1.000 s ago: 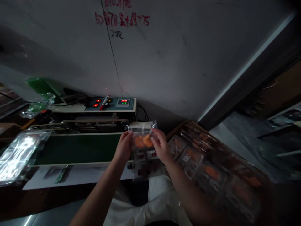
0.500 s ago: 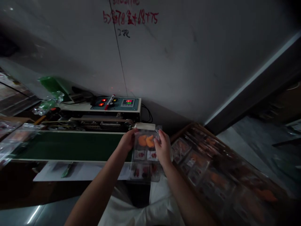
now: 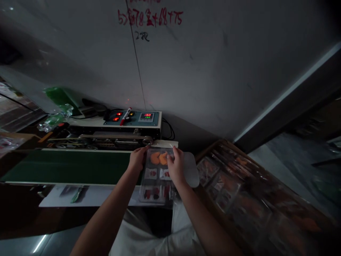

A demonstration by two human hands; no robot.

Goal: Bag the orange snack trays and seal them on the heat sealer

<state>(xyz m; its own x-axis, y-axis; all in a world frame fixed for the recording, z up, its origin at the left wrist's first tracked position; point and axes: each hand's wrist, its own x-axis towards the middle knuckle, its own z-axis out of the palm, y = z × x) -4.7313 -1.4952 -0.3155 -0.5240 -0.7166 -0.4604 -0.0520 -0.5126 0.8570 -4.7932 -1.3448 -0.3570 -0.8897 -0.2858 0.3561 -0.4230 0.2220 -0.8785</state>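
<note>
A clear plastic tray (image 3: 156, 183) with compartments holds orange pieces at its top, small white packets in the middle and dark red pieces below. My left hand (image 3: 137, 158) grips its upper left edge. At its upper right edge my right hand (image 3: 176, 164) is closed on it, the thumb over the front near the orange pieces. The tray lies across the right end of a green conveyor belt (image 3: 80, 167). Behind it is the sealing machine's control panel (image 3: 131, 118), with red lights and a lit display.
A carton (image 3: 226, 143) at the right holds several packed trays. A red marker (image 3: 125, 116) rests on the control panel. White paper (image 3: 106, 199) and a green-handled tool (image 3: 77, 195) lie below the belt. A pale rounded plate (image 3: 192, 170) is right of my right hand.
Both my hands and the tray have moved left, toward the machine and over the belt's end. More of the pale plate shows on the right.
</note>
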